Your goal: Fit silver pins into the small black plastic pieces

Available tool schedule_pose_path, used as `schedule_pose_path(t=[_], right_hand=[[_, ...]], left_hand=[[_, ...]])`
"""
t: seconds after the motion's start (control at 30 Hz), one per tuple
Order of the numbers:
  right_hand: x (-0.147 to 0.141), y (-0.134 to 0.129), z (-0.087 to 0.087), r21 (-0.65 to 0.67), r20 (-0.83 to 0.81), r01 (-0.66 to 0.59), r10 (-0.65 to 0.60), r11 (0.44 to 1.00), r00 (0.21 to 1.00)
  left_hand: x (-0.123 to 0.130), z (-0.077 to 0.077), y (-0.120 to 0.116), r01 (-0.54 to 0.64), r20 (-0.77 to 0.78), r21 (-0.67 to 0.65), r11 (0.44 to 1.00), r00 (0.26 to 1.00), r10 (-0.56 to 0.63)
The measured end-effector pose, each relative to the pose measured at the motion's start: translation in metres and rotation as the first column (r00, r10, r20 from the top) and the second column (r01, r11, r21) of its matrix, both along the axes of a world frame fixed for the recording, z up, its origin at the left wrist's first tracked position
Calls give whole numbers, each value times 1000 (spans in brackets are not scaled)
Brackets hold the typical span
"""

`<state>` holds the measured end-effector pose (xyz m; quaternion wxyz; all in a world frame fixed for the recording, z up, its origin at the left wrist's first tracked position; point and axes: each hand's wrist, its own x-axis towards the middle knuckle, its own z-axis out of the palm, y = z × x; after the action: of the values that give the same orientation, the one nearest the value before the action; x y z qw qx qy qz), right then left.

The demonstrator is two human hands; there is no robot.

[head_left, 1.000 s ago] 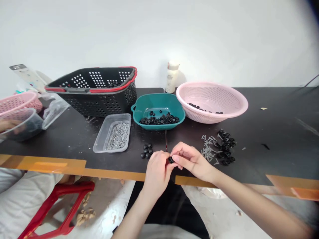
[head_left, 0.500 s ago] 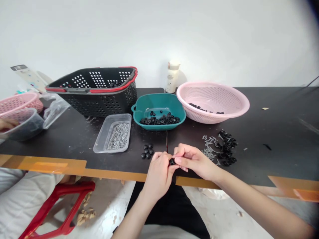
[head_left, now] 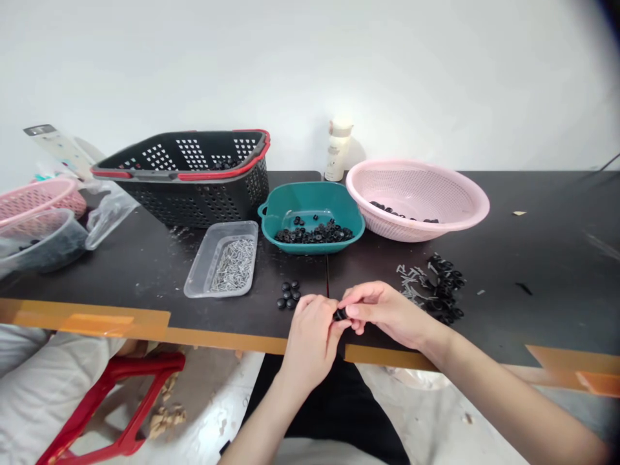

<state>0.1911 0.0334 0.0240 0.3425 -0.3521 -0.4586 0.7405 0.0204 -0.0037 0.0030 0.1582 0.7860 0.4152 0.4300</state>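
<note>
Your left hand (head_left: 309,341) and right hand (head_left: 385,315) were pinched close on a small black part (head_left: 340,314) above the black table (head_left: 542,258) edge, just short of the gray pins (head_left: 411,282); your next move called for a steady pinch.

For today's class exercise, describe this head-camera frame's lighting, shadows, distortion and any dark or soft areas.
Head view: soft, even light, with a faint shadow on the wall beside the white bottle; the wide lens bows the tape-edged table; the top-right corner darkens; the small black piece between the fingers looks slightly soft.
</note>
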Motion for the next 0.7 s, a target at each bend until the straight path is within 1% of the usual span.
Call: schedule_pose_path(t=[0.07, 0.13, 0.23, 0.3, 0.33, 0.43, 0.6, 0.7], right_hand=[[-2, -1, 2, 18, 12, 28, -28, 999, 1000], [-3, -2, 4, 63, 24, 85, -86, 994, 996], [-5, -3, 6, 222, 61, 176, -193, 959, 979], [-5, -4, 8, 315, 75, 188, -222, 930, 972], [-5, -5, 8, 336, 77, 190, -228, 922, 971], [-6, -6, 8, 340, 89, 197, -240, 920, 967], [-7, -6, 6, 329, 99, 218, -263, 919, 960], [-6, -6, 7, 327, 86, 241, -283, 914, 955]], left_hand=[[0, 0, 0, -12, 18, -21, 1000, 1000, 13], [0, 0, 0, -45, 38, -25, 999, 998, 46], [1, -1, -1, -122, 102, -8, 993, 987, 122], [1, -2, -1, -169, 160, 0, 986, 973, 166], [1, -3, -2, -188, 186, 3, 982, 965, 184], [1, -5, -2, -211, 241, 1, 978, 949, 204], [1, -7, -1, -183, 337, -45, 982, 923, 188], [0, -7, 0, -178, 369, -50, 983, 911, 184]])
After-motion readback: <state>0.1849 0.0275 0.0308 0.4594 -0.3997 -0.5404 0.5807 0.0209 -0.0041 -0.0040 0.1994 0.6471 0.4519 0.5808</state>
